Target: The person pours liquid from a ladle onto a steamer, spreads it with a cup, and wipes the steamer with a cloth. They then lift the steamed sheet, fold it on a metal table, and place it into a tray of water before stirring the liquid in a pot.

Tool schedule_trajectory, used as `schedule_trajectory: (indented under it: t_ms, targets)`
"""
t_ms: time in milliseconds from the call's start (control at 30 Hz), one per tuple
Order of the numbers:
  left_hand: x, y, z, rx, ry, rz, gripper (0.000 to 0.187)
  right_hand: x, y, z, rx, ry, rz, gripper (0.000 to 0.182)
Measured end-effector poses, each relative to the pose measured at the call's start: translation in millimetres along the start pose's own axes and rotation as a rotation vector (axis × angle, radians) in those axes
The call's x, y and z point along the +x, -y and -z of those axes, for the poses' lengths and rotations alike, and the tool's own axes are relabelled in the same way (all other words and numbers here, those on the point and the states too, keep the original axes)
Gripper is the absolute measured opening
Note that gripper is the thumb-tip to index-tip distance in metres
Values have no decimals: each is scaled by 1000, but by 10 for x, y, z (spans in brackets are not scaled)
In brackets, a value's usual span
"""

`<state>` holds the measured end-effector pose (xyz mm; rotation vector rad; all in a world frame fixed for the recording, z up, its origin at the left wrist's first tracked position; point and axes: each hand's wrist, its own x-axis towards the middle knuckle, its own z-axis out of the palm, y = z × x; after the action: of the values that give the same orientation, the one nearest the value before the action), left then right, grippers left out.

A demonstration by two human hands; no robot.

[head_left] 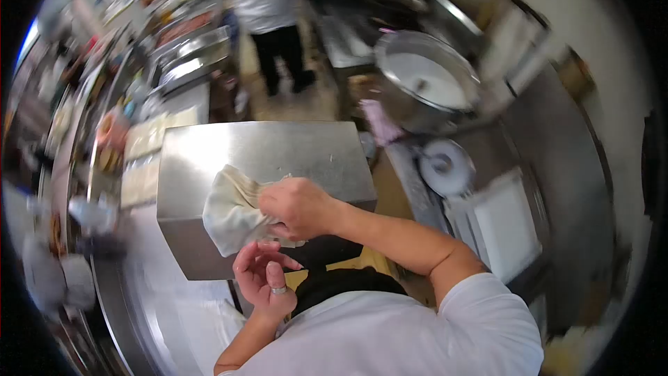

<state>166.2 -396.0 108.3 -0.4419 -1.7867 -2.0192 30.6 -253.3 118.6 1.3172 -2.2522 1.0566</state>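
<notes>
A bunched white cloth (233, 212) lies over the front edge of a stainless steel box-shaped surface (313, 146). My right hand (296, 207) is closed on the gathered right side of the cloth, its knuckles up. Just below the cloth is my left hand (266, 275), palm turned up, fingers apart and slightly curled, with a ring on one finger and nothing in it. A few small pale crumbs dot the metal top.
A large steel pot (428, 80) with white contents stands at the upper right. Near it are a round white lid (447, 167) and a white tray (506, 223). Metal trays (191, 59) line the left counter. A person (261, 0) stands ahead in the aisle.
</notes>
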Motion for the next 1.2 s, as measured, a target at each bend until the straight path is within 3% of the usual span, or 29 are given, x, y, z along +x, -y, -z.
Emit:
schedule_trajectory:
  t_ms: [167, 333, 567, 733, 967, 1200]
  targets:
    - [-190, -247, -1066, -177, 301, -79, 44, -1362, 325, 1123, -265, -138, -131, 30]
    - [-430, -368, -1980, -333, 604, -139, 46, -2723, 970, 2030, -508, -133, -421, 30]
    - [-744, -340, -2768, -443, 860, -113, 49, -4229, 1966, 2678, -856, -218, -886, 27]
    - [-623, -177, -3409, -201, 999, 226, 61, -4899, 2124, 2967, -1027, -461, -1342, 29]
    - [-362, 954, -3972, -105, 1079, 264, 64, -5271, 1769, 3334, -1101, -819, -1850, 33]
    - [-12, 1426, -4212, -79, 1094, 374, 63, -5608, 844, 3658, -1033, -1055, -2111, 51]
